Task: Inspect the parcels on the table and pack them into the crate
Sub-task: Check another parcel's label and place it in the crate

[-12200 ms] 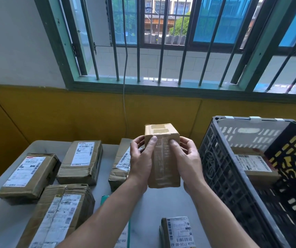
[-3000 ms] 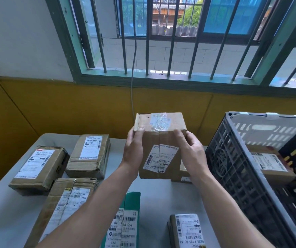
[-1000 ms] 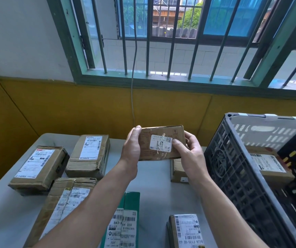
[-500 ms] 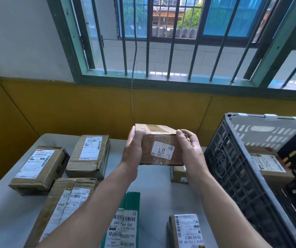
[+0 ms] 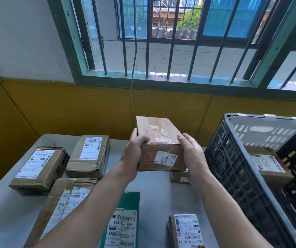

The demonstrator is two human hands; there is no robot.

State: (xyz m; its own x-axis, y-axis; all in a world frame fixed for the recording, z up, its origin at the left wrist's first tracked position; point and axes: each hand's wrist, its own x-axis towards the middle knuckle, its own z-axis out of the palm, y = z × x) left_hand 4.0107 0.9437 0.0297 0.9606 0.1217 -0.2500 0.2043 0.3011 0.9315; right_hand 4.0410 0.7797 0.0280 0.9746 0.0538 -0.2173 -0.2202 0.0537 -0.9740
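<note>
The brown parcel [image 5: 159,144] is tipped further over than half a second ago: the taped top face is now turned up toward the view, and the small white label has dropped onto the near side. It is held a little closer to the camera but over the same part of the table [image 5: 154,185], clear of the surface. The left hand [image 5: 136,147] is clamped on the left end, thumb over the top edge. The right hand [image 5: 192,154] is wrapped round the right end, thumb on the near top corner; both hands are closed on the box. The crate [image 5: 233,176] is seen just to the right, with one labelled parcel [image 5: 267,163] already lying inside. Still on the table are noted a far-left parcel [image 5: 38,169], a rear parcel [image 5: 90,154], a long near parcel [image 5: 66,203], a green parcel [image 5: 124,221], a small barcoded parcel [image 5: 186,231], and a small box [image 5: 179,177] partly hidden behind the right wrist. The turning is judged to be inspection, face by face. Packing of this box is not yet done, and most of the task is judged to remain.
</note>
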